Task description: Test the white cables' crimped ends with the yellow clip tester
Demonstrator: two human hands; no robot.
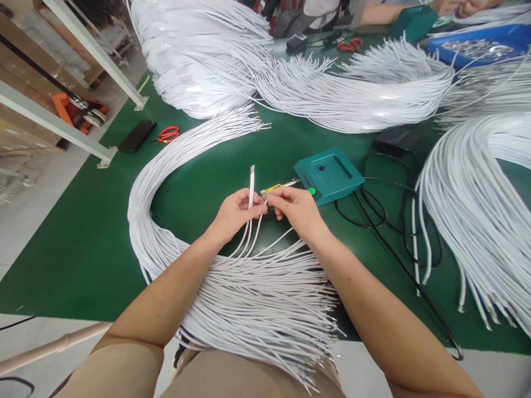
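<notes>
My left hand (243, 210) is closed around a few white cables (251, 185), whose metal-tipped ends stick up above the fingers. Close beside it, my right hand (292, 205) pinches the end of another white cable (260, 218). Its fingertips are at a yellow-marked metal rod (274, 188) that juts from a small teal device (329, 176) with a green button. Exactly how the cable end meets the rod is hidden by the fingers. Below both hands, a large bundle of white cables (257, 298) spreads over the table edge and curves away to the left.
Big piles of white cables (352, 99) lie across the back and at the right (477, 204). Black cords (385, 221) trail from the device. Red-handled scissors (168, 134) and a black phone-like object (138, 136) sit at left. Another person's hands (468, 8) work behind a blue tray (440, 50).
</notes>
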